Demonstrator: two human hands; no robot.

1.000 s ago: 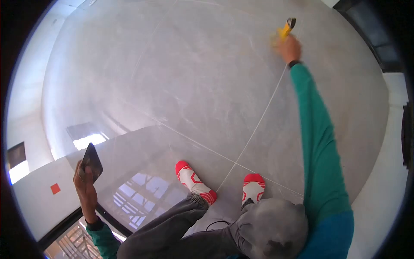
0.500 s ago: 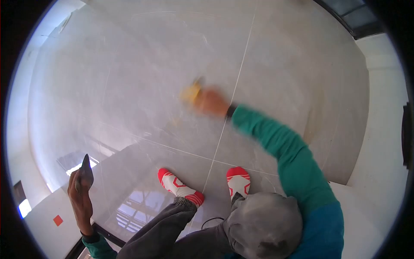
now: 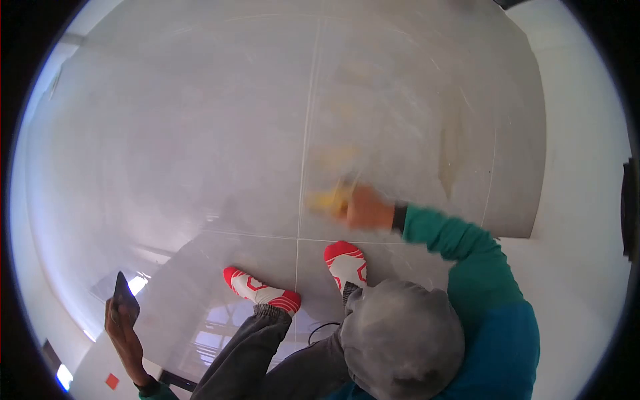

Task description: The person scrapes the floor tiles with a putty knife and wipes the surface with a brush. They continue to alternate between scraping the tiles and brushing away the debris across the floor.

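My right hand (image 3: pixel 368 208), blurred by motion, is closed around a yellow thing (image 3: pixel 329 201) over the grey tiled floor (image 3: pixel 200 133). A fainter yellow smear shows just above it, too blurred to make out. At the lower left, my left hand (image 3: pixel 121 331) grips a dark, pointed, flat tool (image 3: pixel 125 299) with its tip upward. Below the right hand are two feet in white and red socks (image 3: pixel 345 262), standing on the tiles.
A grey cap (image 3: pixel 405 333) and dark trousers (image 3: pixel 247 347) fill the bottom centre. A white wall (image 3: pixel 580 153) runs along the right. A small orange-red square (image 3: pixel 112 381) lies at the lower left. A thin dark cord curves beside the trousers.
My right hand has moved right and closer to the feet with the yellow thing. My left hand sits a little lower in view. The camera view has shifted over the floor.
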